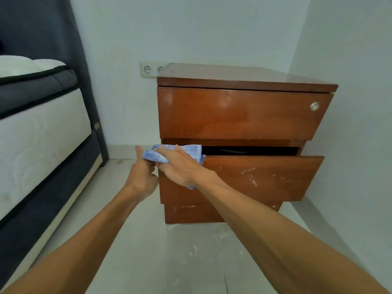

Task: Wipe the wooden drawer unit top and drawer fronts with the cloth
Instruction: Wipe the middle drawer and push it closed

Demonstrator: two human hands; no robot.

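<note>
The wooden drawer unit (244,115) stands in the room's corner, its glossy top (244,76) bare. Its upper drawer front (233,113) is closed and carries a round metal lock. The lower drawer front (265,179) is pulled out a little, with white smears on it. A blue cloth (192,150) lies over that drawer's upper left corner. My right hand (180,166) presses flat on the cloth. My left hand (142,175) is beside it at the drawer's left edge, fingers touching the cloth's left end.
A bed with a white mattress (38,134) and dark frame fills the left side. A double wall socket (151,69) sits behind the unit's left corner. White walls close in behind and on the right. The pale floor (159,251) has dusty marks.
</note>
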